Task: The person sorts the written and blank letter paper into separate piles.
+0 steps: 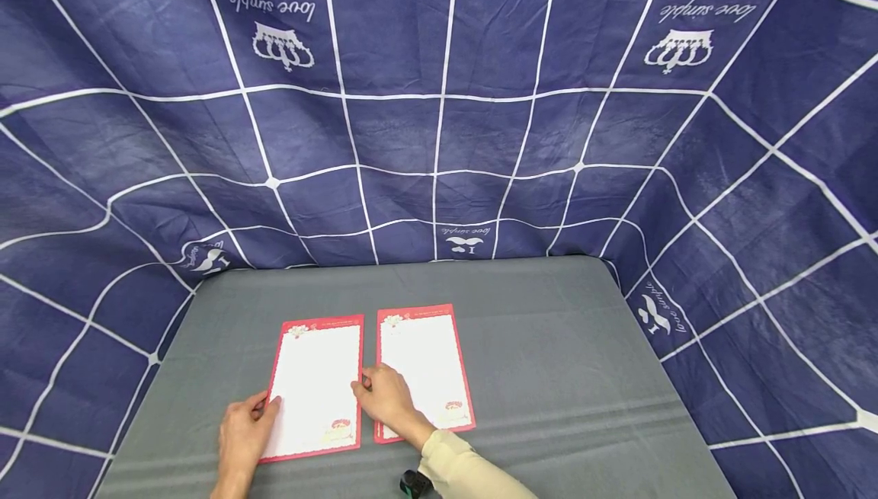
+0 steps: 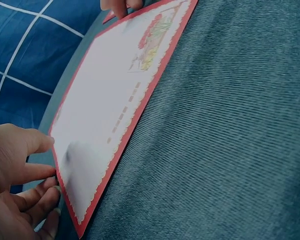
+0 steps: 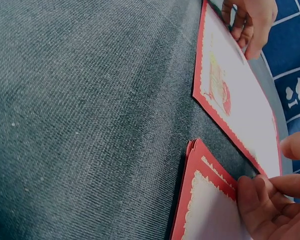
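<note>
A white paper sheet with a red border (image 1: 315, 385) lies on the grey cloth, a flower print in its top left corner. My left hand (image 1: 245, 432) pinches its left edge, thumb on top, as the left wrist view also shows with the left hand (image 2: 22, 180) at the border. At the opposite long edge, my right hand (image 1: 389, 398) pinches the same sheet between thumb and fingers. Just right of it lies a stack of matching red-bordered sheets (image 1: 425, 362), partly covered by the right hand. Its layered corner shows in the right wrist view, where the stack (image 3: 197, 175) sits below the right hand (image 3: 277, 200).
A grey cloth (image 1: 562, 362) covers the table. Navy fabric with white grid lines (image 1: 398, 133) hangs at the back and both sides. A small black object (image 1: 414, 482) shows beside the right sleeve at the front edge.
</note>
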Motion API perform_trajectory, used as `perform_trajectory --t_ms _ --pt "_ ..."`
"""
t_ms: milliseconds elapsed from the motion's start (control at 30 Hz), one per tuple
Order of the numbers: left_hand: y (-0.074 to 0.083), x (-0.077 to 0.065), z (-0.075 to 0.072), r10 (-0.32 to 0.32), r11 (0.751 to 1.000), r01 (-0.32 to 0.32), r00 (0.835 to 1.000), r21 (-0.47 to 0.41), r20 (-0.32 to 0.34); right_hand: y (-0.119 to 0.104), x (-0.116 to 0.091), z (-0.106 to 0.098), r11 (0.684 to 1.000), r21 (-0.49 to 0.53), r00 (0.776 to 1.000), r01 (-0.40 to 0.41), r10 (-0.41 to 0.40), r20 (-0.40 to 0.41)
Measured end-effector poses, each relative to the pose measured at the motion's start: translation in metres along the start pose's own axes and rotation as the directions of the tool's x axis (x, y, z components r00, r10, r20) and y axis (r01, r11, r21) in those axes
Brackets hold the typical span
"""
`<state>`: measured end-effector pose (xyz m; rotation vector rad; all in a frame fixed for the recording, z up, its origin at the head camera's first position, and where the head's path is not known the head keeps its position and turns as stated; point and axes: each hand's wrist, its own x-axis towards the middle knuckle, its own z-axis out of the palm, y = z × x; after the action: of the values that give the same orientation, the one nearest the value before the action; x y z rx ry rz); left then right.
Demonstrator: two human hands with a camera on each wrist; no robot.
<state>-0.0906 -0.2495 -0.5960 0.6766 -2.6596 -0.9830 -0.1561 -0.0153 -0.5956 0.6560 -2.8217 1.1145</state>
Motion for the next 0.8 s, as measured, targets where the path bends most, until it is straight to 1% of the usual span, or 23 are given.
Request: perform_trajectory --t_ms 100,200,400,500,600,700,800 --pt "0.0 -0.002 -0.001 0.007 1.0 -0.007 1.0 -0.011 -0.006 -0.002 -0.001 -0.002 1.0 -0.021 1.0 -0.003 0.003 0.011" --pt "-0.001 -0.003 -0.002 -0.004 1.0 0.004 1.0 -0.023 -0.003 -0.003 -0.002 -0.003 1.0 -0.022 1.0 -0.005 0.005 0.012" --pt "0.0 -0.005 -0.003 -0.065 0.997 0.065 0.998 -0.039 -0.003 0.001 -0.003 -0.007 0.999 0.042 1.0 -0.006 0.005 0.019" --pt "0.005 -0.007 -0.004 -0.077 0.996 0.076 0.997 -0.052 -0.008 0.005 -0.004 -0.011 0.997 0.071 1.0 -0.016 0.015 0.012" --pt "0.01 -0.009 -0.004 -0.047 0.996 0.045 0.999 -0.075 -0.027 0.013 -0.006 -0.016 0.994 0.103 1.0 -0.026 0.027 -0.008" --pt "0.016 -0.012 -0.004 0.013 0.995 -0.017 0.999 -0.097 -0.041 0.022 -0.007 -0.024 0.992 0.127 0.998 -0.022 0.028 -0.048" --pt "0.024 -0.015 -0.005 0.067 0.991 -0.071 0.997 -0.113 -0.041 0.034 -0.009 -0.034 0.992 0.124 0.995 -0.02 0.032 -0.096"
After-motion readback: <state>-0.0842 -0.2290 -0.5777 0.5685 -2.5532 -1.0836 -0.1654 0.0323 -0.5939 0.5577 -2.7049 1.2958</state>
